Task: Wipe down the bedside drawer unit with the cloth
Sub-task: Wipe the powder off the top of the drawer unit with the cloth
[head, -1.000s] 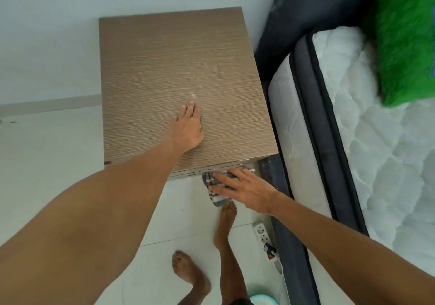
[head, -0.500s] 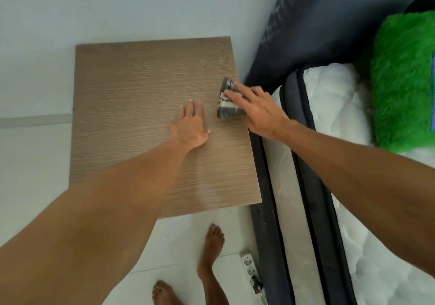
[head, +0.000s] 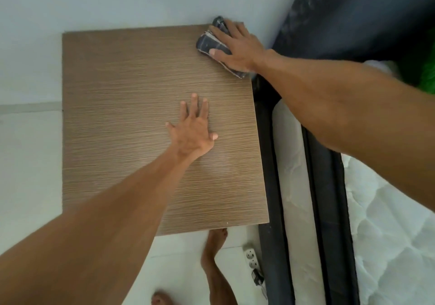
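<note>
while the right hand (head: pixel 237 45) presses flat on the folded cloth (head: pixel 208 42), fingers spread over it rather than curled around it, the cloth sits at the far right corner of the drawer unit's top (head: pixel 131 107), right where the top meets the wall (head: pixel 117 1). part of the cloth pokes out ahead of the fingertips and another part trails under the heel of the hand near the unit's right edge. the left hand (head: pixel 191 130) lies open and flat on the middle of the top, palm down, holding nothing; it looks like a brace for the reach.

the step in hand seems to be wiping the top surface, with the cloth at the back corner nearest the bed. the wood-grain top shows a faint paler patch toward the near right, which may be damp, though that is hard to tell.

next, the cloth most likely needs drawing across or back along the top, keeping pressure even, and the left hand will have to lift so the area beneath it gets wiped. the front and sides of the unit are not visible from this angle, so i cannot tell their state. a dark bed frame (head: pixel 327 187) and white mattress (head: pixel 388 246) stand just beside the unit, and a power strip (head: pixel 251 257) lies on the tiled floor (head: pixel 28 163) near a bare foot (head: pixel 215 241).
</note>
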Demonstrator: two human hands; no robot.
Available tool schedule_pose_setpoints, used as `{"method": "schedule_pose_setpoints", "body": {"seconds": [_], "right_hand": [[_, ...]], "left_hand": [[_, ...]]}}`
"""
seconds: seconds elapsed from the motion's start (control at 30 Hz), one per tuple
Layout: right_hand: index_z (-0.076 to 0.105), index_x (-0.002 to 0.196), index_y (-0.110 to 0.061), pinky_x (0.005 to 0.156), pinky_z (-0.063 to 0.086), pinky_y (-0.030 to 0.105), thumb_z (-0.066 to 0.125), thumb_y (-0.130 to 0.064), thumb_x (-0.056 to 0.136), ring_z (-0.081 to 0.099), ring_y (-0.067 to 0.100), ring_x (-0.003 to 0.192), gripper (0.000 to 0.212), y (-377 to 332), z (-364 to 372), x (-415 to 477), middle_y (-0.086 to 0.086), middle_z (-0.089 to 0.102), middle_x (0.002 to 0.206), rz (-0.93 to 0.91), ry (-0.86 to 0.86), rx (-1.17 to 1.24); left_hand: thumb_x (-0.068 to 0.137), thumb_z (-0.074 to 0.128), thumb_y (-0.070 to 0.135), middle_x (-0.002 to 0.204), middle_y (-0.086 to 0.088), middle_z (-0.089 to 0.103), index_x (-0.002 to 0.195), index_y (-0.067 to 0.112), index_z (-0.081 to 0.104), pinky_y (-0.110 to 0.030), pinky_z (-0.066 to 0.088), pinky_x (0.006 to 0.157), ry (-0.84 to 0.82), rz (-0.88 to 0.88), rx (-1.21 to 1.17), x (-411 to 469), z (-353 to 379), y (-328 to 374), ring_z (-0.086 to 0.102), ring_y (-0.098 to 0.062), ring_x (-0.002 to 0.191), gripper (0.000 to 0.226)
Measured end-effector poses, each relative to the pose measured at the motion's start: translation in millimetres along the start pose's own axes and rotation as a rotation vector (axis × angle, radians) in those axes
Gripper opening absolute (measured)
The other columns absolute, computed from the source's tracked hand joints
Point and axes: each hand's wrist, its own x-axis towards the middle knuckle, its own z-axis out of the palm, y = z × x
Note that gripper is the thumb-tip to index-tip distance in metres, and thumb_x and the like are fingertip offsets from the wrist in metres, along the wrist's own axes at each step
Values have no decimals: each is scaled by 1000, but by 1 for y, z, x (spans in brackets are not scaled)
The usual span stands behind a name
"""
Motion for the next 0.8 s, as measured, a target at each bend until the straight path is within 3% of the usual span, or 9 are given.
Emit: {"method": "schedule_pose_setpoints", "body": {"seconds": [0.1, 0.37, 0.57, 0.8], "right_hand": [[2, 154, -41, 118, 10, 57, 16, -71, 92, -4, 33, 150, 70, -5, 16, -6, 8, -1, 165, 27, 52, -21], [4, 155, -37, 120, 8, 53, 15, -66, 96, 5, 32, 150, 67, -42, 61, -90, 9, 6, 165, 15, 140, -75], [6, 155, -36, 119, 10, 52, 16, -64, 97, 9, 33, 150, 65, -85, 99, -166, 10, 10, 164, 61, 152, -72], [4, 155, -37, 119, 12, 51, 19, -63, 98, 9, 33, 150, 65, -141, 146, -250, 8, 10, 164, 113, 150, -45]], "left_hand": [[90, 55, 44, 160, 3, -22, 151, 27, -9, -69, 20, 109, -12, -5, -7, -1, -1, 1, -12, -28, 148, 90], [90, 56, 45, 161, 2, -16, 153, 24, -2, -68, 17, 110, 15, -12, -22, -6, 0, 2, -8, -26, 149, 88], [92, 50, 28, 162, -11, 3, 152, 8, 11, -53, 19, 117, 171, 93, -27, -41, 29, -26, 7, -31, 149, 75], [93, 47, 17, 161, -14, 6, 150, 3, 15, -46, 19, 118, 191, 195, -23, -112, 66, -75, 10, -33, 148, 66]]}}
